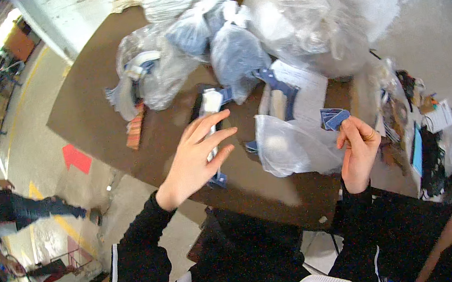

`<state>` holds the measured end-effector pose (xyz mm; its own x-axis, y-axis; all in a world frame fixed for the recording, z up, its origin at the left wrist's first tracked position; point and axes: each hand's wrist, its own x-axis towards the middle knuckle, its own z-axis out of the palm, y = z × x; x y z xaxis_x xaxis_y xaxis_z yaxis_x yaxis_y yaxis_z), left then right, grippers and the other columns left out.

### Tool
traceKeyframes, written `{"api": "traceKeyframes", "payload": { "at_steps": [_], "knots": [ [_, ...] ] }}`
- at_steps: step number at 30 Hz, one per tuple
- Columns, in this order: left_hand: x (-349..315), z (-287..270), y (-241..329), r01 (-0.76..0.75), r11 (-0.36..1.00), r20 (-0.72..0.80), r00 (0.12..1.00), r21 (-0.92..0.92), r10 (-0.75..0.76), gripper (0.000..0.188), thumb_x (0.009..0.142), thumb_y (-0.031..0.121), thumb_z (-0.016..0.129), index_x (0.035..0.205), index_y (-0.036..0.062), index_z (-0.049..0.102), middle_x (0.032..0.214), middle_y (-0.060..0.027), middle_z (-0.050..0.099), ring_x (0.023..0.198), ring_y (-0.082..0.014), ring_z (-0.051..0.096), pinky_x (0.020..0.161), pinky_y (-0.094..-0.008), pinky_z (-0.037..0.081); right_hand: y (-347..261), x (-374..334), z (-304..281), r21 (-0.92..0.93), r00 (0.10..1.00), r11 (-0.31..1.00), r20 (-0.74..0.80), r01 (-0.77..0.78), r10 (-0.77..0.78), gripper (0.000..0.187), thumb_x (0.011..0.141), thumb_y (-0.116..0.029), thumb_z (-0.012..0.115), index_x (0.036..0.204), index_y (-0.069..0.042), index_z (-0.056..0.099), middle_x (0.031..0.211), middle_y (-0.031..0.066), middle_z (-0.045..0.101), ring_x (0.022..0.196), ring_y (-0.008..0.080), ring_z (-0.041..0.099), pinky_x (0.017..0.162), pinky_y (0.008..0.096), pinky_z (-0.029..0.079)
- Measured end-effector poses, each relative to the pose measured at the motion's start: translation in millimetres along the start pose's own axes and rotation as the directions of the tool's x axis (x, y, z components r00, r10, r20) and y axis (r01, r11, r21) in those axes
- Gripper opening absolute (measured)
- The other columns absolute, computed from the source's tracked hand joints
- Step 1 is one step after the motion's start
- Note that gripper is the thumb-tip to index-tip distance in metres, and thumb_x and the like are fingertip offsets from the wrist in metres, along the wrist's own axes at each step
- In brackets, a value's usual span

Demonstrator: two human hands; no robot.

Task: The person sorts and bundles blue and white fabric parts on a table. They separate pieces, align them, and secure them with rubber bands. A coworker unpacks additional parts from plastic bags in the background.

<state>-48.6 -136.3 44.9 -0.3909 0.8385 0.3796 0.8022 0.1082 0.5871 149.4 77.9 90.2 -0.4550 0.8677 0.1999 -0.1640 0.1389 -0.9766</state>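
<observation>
The left hand hovers flat with fingers spread over a dark blue folded cloth piece with a white strip that lies on the brown bench; whether the fingertips touch it cannot be told. The right hand is raised at the bench's right side, thumb and fingers pinched on a small fan of blue fabric swatches. Between the hands lies a crinkled clear plastic bag, glossy and half flattened, over a white paper sheet and a blue-edged cloth piece. Behind them, bulging transparent bags stuffed with blue and white cloth crowd the far edge of the bench. A small striped orange-red swatch lies left of the pile. On the grey floor to the left is a red arrow-shaped marking.
</observation>
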Motion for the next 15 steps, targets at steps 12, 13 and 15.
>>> {"api": "traceKeyframes", "payload": {
  "at_steps": [12, 13, 15],
  "knots": [
    [62, 63, 76, 0.211, 0.743, 0.191, 0.975, -0.635, -0.114, 0.04, 0.084, 0.009, 0.063, 0.121, 0.0058, 0.049, 0.094, -0.0086, 0.065, 0.087, -0.0199, 0.066, 0.076, -0.0329, 0.052, -19, -37, -69, 0.131, 0.947, 0.99, 0.308, 0.058, -0.097, 0.013, 0.085, -0.011, 0.064, 0.087, -0.001, 0.055, 0.077, 0.0067, 0.056, 0.061, 0.011, 0.049, 0.053, 0.0248, 0.04],
    [73, 68, 80, 0.119, 0.683, 0.215, 0.975, -0.72, 0.057, 0.035, 0.085, 0.011, 0.063, 0.118, 0.0043, 0.054, 0.093, -0.0076, 0.065, 0.087, -0.0168, 0.066, 0.077, -0.0317, 0.052, -24, -42, -68, 0.169, 0.871, 0.973, 0.44, 0.156, -0.217, 0.018, 0.084, -0.014, 0.066, 0.094, 0.0, 0.059, 0.079, 0.01, 0.06, 0.063, 0.0132, 0.055, 0.054, 0.0261, 0.045],
    [97, 70, 105, 0.031, 0.585, 0.239, 0.929, -0.81, 0.282, 0.03, 0.087, 0.013, 0.061, 0.115, 0.0024, 0.059, 0.092, -0.0074, 0.067, 0.087, -0.0136, 0.065, 0.077, -0.0296, 0.051, -48, -42, -62, 0.04, 0.677, 0.963, 0.703, 0.267, -0.217, 0.013, 0.083, -0.01, 0.066, 0.09, 0.001, 0.066, 0.086, 0.0185, 0.066, 0.055, 0.0163, 0.061, 0.051, 0.0249, 0.049]
  ]
}}
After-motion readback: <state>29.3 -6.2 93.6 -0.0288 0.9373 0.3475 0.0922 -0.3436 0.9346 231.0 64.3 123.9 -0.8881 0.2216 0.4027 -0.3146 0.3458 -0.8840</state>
